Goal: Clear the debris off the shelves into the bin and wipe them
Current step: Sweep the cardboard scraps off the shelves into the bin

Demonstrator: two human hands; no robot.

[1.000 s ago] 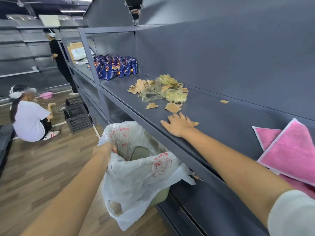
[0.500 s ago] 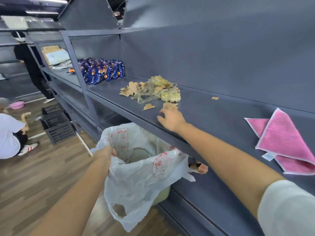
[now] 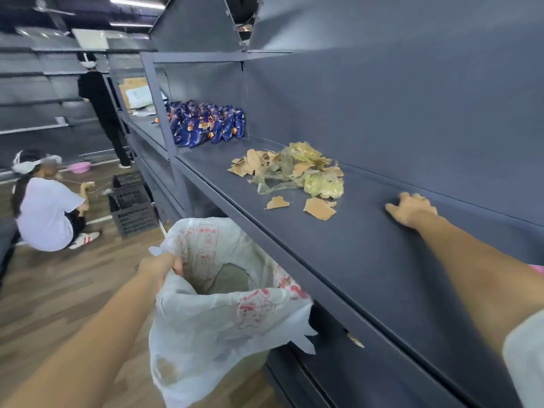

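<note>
Now, left hand (image 3: pixel 160 265) clenched on rim of bin bag (image 3: pixel 223 307), holding mouth open just below front edge of shelf (image 3: pixel 338 254). Debris (image 3: pixel 294 172) (torn card scraps, crumpled film) piled mid-shelf toward back wall (image 3: pixel 382 113), two loose scraps nearer front. Right hand (image 3: pixel 410 209) on shelf right of pile, by back wall, fingers bent down; cannot tell if pinching anything. Risk: sweep toward edge misses bag mouth, light scraps scatter to floor (image 3: pixel 59 290) or lower shelf (image 3: pixel 338 375). Bag rim may sag, only one side held.
</note>
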